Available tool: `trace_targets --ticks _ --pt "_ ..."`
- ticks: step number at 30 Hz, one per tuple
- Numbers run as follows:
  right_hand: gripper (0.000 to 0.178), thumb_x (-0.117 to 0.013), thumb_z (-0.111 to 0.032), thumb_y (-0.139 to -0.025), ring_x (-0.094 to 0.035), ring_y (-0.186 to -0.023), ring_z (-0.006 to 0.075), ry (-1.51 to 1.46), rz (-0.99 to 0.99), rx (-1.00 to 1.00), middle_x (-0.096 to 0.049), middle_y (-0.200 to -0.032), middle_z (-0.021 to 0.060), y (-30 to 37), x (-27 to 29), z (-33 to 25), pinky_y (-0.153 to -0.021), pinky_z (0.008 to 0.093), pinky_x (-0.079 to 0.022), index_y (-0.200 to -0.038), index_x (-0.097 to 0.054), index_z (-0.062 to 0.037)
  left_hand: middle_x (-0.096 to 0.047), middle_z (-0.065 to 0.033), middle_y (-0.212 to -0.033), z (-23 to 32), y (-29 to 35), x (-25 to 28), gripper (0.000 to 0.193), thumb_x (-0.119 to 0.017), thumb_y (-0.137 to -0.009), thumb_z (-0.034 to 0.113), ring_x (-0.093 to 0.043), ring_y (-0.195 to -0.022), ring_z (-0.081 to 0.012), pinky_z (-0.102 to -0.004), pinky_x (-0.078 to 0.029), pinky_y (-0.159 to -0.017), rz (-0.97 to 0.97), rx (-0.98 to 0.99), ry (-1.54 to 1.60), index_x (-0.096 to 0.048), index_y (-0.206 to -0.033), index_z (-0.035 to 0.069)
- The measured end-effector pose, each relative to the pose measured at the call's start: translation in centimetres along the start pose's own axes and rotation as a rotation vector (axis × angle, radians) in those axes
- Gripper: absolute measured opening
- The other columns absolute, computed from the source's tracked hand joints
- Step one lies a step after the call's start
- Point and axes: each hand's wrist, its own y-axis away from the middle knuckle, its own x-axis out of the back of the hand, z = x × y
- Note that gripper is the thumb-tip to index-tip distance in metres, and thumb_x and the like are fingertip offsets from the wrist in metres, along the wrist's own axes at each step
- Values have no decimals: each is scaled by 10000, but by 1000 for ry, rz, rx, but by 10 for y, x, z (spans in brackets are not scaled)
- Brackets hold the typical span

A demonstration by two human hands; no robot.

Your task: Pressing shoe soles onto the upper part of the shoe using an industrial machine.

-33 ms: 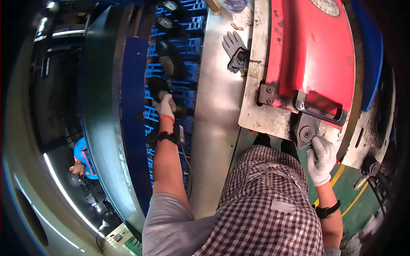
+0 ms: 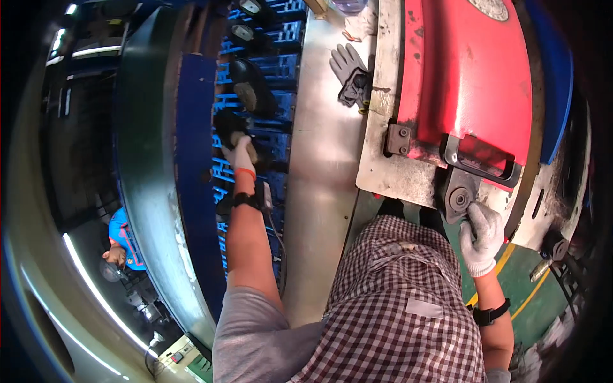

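If the dark bracket (image 2: 459,196) shifts, the right hand (image 2: 483,237) — curled, hold unclear — could get pinched; whether the left hand (image 2: 241,156) grips, I cannot tell.

Two gloved hands (image 2: 241,152) (image 2: 483,241), 10 and 3 o'clock; two black wristbands (image 2: 246,202) (image 2: 491,315), 9 and 4; one red cover (image 2: 479,76), 2; one co-worker (image 2: 125,231), 8.

At four o'clock we note green floor (image 2: 523,281), crossed by yellow lines (image 2: 500,262). Near centre, toward twelve, runs a shiny metal table (image 2: 322,159). At nine, a long greenish metal panel (image 2: 143,153). Beyond it we see dimness, broken by a bright light strip (image 2: 89,287) at eight and a shorter tube (image 2: 99,51) at ten.
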Motion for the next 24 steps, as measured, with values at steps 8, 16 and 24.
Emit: trace_targets --ticks 8,16,24 --pt "544 -721 63 -727 -688 -975 361 -6 -62 -58 -712 -1135 172 10 -5 8 -886 453 -552 -1258 -672 -44 -462 -315 -1554 -23 -10 17 852 -630 -1007 403 -462 -1429 -464 -473 -393 -1176 32 -215 -473 -237 -1622 -36" --pt "531 -718 66 -789 -677 -1018 367 26 -77 -91 -686 -1196 202 25 -4 17 -917 453 -555 -1309 -650 -15 -616 -147 -1465 -141 69 132 794 -611 -940 680 -602 -1298 -339 -557 -448 -1103 296 665 720 -550 -1489 110" --pt "514 -644 90 -847 -662 -1045 338 -55 -115 -164 -672 -1200 198 28 -9 22 -951 419 -529 -1354 -618 5 -707 -107 -1338 -127 -33 175 675 -540 -913 665 -607 -1300 -360 -614 -428 -1071 73 775 643 -687 -1343 167"
